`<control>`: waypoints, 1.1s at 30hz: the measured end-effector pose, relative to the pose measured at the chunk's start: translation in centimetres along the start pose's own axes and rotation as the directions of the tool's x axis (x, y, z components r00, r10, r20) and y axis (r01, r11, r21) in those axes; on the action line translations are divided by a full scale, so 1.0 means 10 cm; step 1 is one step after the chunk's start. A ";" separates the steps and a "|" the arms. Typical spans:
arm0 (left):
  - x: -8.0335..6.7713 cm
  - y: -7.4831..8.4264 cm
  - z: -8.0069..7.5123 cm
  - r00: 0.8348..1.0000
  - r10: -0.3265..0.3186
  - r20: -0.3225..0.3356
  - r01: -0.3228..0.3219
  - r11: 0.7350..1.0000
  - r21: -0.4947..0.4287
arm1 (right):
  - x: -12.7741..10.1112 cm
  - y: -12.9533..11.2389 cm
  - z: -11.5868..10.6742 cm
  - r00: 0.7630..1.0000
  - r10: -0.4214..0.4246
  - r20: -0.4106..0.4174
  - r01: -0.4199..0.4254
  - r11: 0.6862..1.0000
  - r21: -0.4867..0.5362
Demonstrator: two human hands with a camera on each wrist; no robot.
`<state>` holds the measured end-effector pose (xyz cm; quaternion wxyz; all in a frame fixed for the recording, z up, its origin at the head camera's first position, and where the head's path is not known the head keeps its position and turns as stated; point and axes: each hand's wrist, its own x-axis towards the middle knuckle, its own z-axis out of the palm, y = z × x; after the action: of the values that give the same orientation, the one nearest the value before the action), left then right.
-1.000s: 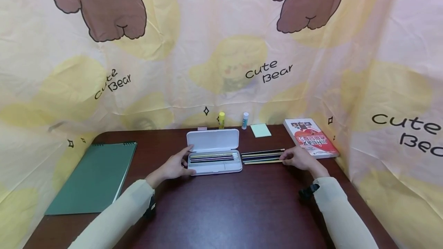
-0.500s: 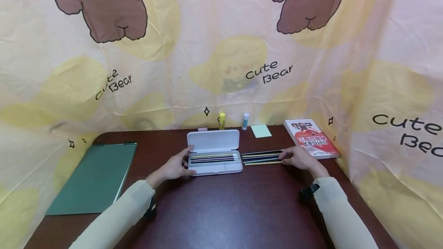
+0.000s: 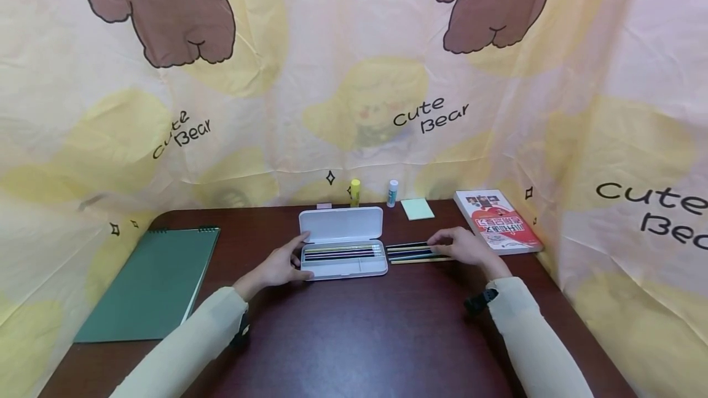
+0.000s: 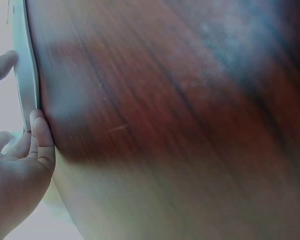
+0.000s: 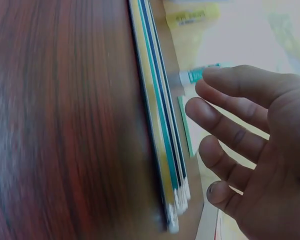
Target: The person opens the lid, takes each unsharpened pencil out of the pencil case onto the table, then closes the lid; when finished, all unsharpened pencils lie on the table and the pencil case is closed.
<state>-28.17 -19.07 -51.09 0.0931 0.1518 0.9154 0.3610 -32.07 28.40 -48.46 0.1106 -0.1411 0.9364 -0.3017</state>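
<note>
A person in cream sleeves sits at a dark wooden desk [image 3: 359,324] hung round with a pale cloth backdrop printed with brown bears and the words "Cute Bear". At the middle of the desk lies a white pencil case [image 3: 343,244], its lid open and tipped back, with several pencils lying lengthwise inside its tray. The left hand [image 3: 279,266] rests against the case's left end; the thumb and a fingertip touch its edge, and the fingers are lightly bent without closing round it. Just to the right of the case, a row of loose pencils [image 3: 412,252] lies side by side on the desk, parallel to the case. The right hand [image 3: 461,246] hovers over the right end of that row, fingers spread and relaxed, holding nothing; the right wrist view shows them apart from the pencils. A green spiral notebook [image 3: 152,281] lies at the far left. Along the back edge stand a yellow glue stick [image 3: 354,192] and a white glue stick [image 3: 392,193], beside a pale green sticky note pad [image 3: 416,208]. A red-covered book [image 3: 496,220] lies at the right.
</note>
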 end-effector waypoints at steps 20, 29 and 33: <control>0.02 -0.02 0.01 1.000 0.009 -0.005 -0.009 1.000 0.005 | 0.34 -0.64 0.42 0.994 -0.112 0.010 0.112 0.993 0.024; 0.03 -0.02 0.02 1.000 -0.003 -0.004 0.003 1.000 -0.008 | 0.46 -0.88 0.64 0.982 -0.186 0.033 0.186 0.983 -0.001; 0.03 -0.02 0.01 1.000 -0.001 -0.004 0.001 1.000 -0.012 | 0.49 -0.95 0.71 0.977 -0.205 0.058 0.206 0.978 -0.013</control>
<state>-28.44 -19.06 -51.37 0.0925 0.1500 0.9135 0.3666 -32.73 15.65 -49.03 0.1037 -0.2467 0.9161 -0.2987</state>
